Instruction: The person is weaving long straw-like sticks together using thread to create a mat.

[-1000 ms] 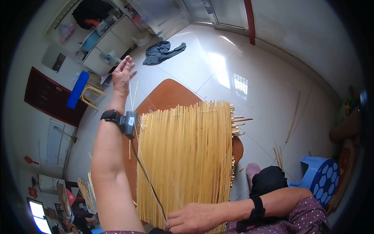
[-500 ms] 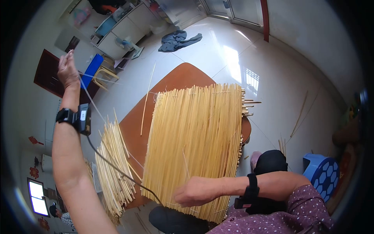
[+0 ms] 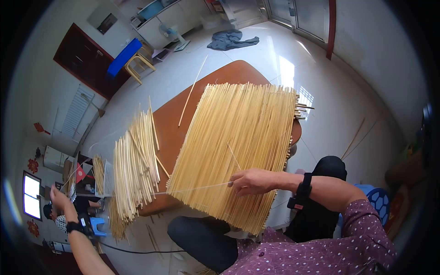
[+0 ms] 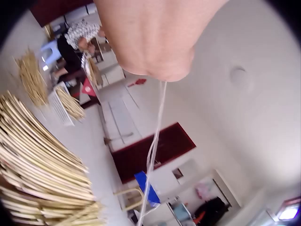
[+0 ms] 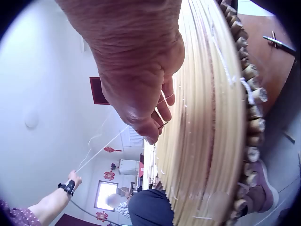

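Observation:
A mat of thin yellow reed sticks (image 3: 238, 146), stitched side by side with string, lies on a brown table (image 3: 169, 119). Over its near part, my right hand (image 3: 252, 181) pinches a thin dark needle (image 5: 163, 125) between thumb and fingertips. White string (image 3: 201, 188) stretches from there leftward across the mat. Far out to the left, my left hand (image 3: 62, 201) is raised and grips the string; a doubled length of string (image 4: 155, 136) hangs from it in the left wrist view, where its fingers are hidden.
A pile of loose reed sticks (image 3: 135, 165) lies at the table's left edge, with a single stick (image 3: 192, 91) farther back. A blue stool (image 3: 373, 201) stands right. A person (image 4: 77, 42) sits at the left. Dark cloth (image 3: 231, 39) lies on the floor.
My left hand has swung from the far side out and down to the left, pulling string. My right hand has moved from the near edge up over the mat. The head view has turned left.

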Demonstrator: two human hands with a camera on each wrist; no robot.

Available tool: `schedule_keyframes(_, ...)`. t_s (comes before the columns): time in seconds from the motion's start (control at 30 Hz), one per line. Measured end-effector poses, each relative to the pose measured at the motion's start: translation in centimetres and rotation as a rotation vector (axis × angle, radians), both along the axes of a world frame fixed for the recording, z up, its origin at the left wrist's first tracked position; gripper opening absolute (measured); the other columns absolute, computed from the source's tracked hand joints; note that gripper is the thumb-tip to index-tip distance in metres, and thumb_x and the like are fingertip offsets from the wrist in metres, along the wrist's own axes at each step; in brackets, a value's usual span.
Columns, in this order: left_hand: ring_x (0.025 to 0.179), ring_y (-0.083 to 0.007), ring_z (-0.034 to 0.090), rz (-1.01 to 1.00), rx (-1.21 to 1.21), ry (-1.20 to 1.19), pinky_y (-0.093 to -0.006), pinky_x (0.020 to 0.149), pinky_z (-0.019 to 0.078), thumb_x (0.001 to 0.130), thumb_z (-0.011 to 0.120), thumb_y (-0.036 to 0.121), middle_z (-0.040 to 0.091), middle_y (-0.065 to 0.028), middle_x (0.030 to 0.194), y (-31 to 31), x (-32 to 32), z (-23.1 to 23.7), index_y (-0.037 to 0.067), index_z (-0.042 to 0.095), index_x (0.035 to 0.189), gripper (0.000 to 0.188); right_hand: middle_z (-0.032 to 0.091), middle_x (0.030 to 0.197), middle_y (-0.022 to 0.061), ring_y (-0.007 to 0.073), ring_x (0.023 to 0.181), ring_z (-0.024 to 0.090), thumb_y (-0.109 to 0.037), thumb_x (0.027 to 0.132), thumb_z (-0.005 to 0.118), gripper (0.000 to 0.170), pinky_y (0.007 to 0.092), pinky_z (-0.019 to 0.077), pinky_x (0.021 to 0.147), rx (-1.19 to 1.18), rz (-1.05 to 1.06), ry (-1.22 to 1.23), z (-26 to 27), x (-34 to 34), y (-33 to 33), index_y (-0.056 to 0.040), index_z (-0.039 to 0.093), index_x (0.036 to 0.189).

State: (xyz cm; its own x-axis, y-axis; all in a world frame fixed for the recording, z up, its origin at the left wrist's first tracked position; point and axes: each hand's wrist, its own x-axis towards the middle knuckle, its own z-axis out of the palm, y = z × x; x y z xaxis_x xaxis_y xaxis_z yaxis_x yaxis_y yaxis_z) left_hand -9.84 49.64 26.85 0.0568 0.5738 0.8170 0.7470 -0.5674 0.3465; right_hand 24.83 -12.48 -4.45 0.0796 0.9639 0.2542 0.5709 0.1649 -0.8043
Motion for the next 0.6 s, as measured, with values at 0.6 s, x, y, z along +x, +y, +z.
schedule_keyframes(0.6, 0.074, -0.0281, 0.064, -0.469, -0.610, 0.742, -0.0362, 0.068, 0.0487, 0.073, 0.070, 0.013, 0.063, -0.0165, 0.079, -18.4, -4.7, -20.9, 0.000, 0.067, 0.083, 0.016, 0.054, 0.077, 0.0067, 0.0202, 0.080, 0.059, -0.009, 0.083, 0.067, 0.013, 0.0300, 0.0459, 0.068, -0.160, -0.999, 0.248, -1.0, -11.4, -10.8, -0.0016, 0.057, 0.078)
